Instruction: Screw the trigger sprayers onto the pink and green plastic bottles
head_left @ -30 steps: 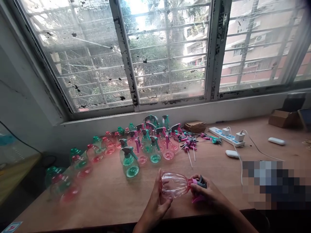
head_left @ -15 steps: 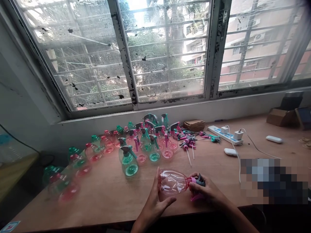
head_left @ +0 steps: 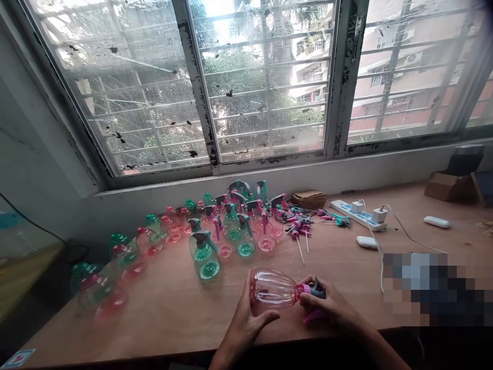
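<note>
A clear pink spray bottle [head_left: 274, 289] lies on its side just above the wooden table [head_left: 173, 308], near the front edge. My left hand [head_left: 246, 321] cups its base end, fingers curled round the body. My right hand [head_left: 327, 306] grips the pink and grey trigger head [head_left: 314, 291] at the bottle's neck. Behind them stands a crowd of assembled pink and green spray bottles [head_left: 234, 226], with one green bottle [head_left: 204, 256] closest to my hands.
Headless pink and green bottles [head_left: 127, 252] trail off to the left. Loose trigger heads with tubes [head_left: 302, 226] lie by a small cardboard box [head_left: 308, 199]. A power strip [head_left: 360, 215], cable, two white devices and a box [head_left: 449, 187] sit at the right. A pixelated patch covers the right front.
The bottle has turned slightly in my hands and my left thumb has shifted along its body. Both hands stay in the same place.
</note>
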The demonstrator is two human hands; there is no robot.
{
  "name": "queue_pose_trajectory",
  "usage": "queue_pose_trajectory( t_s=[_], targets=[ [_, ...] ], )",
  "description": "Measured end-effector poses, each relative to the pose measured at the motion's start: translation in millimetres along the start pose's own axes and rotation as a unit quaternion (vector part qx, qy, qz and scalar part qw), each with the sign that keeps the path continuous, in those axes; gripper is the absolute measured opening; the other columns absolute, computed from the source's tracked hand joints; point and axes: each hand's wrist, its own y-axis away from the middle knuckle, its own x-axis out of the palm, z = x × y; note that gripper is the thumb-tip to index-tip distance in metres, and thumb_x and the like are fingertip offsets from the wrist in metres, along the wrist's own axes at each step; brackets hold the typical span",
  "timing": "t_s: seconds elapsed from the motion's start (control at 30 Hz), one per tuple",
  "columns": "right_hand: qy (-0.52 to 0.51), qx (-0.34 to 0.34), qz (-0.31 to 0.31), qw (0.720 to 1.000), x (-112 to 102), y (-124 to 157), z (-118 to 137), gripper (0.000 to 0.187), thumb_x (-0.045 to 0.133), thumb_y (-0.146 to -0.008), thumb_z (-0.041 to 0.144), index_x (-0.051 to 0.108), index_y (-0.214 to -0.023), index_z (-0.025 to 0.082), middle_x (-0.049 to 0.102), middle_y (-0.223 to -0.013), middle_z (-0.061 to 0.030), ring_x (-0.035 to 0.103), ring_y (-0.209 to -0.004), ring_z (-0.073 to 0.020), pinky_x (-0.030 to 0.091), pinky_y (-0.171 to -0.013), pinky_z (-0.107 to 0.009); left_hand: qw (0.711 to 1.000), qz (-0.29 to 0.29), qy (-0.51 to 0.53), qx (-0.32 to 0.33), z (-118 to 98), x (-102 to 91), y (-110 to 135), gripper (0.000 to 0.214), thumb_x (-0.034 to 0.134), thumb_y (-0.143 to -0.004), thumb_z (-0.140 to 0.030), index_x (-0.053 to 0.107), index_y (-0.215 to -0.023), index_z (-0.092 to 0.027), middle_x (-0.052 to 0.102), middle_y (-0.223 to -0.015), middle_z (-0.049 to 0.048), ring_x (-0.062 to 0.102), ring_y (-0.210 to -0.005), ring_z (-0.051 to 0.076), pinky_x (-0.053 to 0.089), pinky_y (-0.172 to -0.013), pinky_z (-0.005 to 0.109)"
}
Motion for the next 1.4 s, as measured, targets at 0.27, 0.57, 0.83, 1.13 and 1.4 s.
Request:
queue_pose_trajectory(
  t_s=[0.27, 0.57, 0.83, 1.13, 1.4],
  targets=[
    [-0.011, 0.003, 0.005, 1.0, -0.1, 1.8, 2.6, 0.039, 0.085, -0.072, 0.046, 0.064, -0.088, 0.017, 0.07, -0.065, 0.0008, 0.064, -0.057, -0.017, 0.055, -0.054, -0.029, 0.999, -0.002, -0.02, 0.039, 6.6, -1.7, -2.9, 0.104, 0.083, -0.075, -0.038, 0.018, -0.156, -0.031, 0.045, -0.151, 0.0116, 0.055, -0.125, 0.032, 0.036, -0.114, 0.047],
    [0.006, -0.011, 0.015, 1.0, -1.7, 1.4, 0.8, 0.032, 0.079, -0.08, 0.043, 0.065, -0.088, 0.017, 0.074, -0.07, -0.0019, 0.067, -0.059, -0.0178, 0.053, -0.057, -0.029, 1.0, 0.014, 0.014, 0.003, 5.9, -3.0, -1.7, 0.104, 0.082, -0.074, -0.044, 0.022, -0.156, -0.024, 0.047, -0.15, 0.015, 0.042, -0.139, 0.037, 0.025, -0.12, 0.051],
    [-0.009, -0.011, 0.025, 1.0, -2.5, -0.6, -3.8, 0.03, 0.079, -0.081, 0.042, 0.064, -0.087, 0.017, 0.074, -0.07, -0.0026, 0.067, -0.059, -0.0182, 0.053, -0.056, -0.029, 0.999, 0.028, 0.015, 0.023, 5.4, -3.0, -0.8, 0.112, 0.084, -0.073, -0.037, 0.011, -0.158, -0.028, 0.029, -0.163, 0.0116, 0.026, -0.149, 0.036, 0.014, -0.124, 0.052],
    [-0.017, -0.018, 0.023, 0.999, -3.3, 1.0, -1.8, 0.03, 0.078, -0.082, 0.042, 0.065, -0.087, 0.016, 0.075, -0.072, -0.004, 0.067, -0.06, -0.0178, 0.054, -0.058, -0.03, 0.996, 0.059, 0.061, 0.031, 5.5, -5.5, -1.5, 0.106, 0.081, -0.078, -0.037, 0.012, -0.157, -0.032, 0.025, -0.164, 0.0089, 0.026, -0.149, 0.034, 0.014, -0.124, 0.053],
    [-0.012, -0.017, 0.017, 1.0, -3.0, -1.1, -4.1, 0.03, 0.08, -0.081, 0.04, 0.065, -0.09, 0.015, 0.074, -0.071, -0.003, 0.067, -0.06, -0.0167, 0.056, -0.057, -0.028, 0.995, 0.047, 0.089, -0.007, 8.7, -5.4, -2.1, 0.112, 0.084, -0.072, -0.042, 0.013, -0.158, -0.025, 0.039, -0.156, 0.0152, 0.039, -0.142, 0.036, 0.021, -0.122, 0.054]
  ],
)
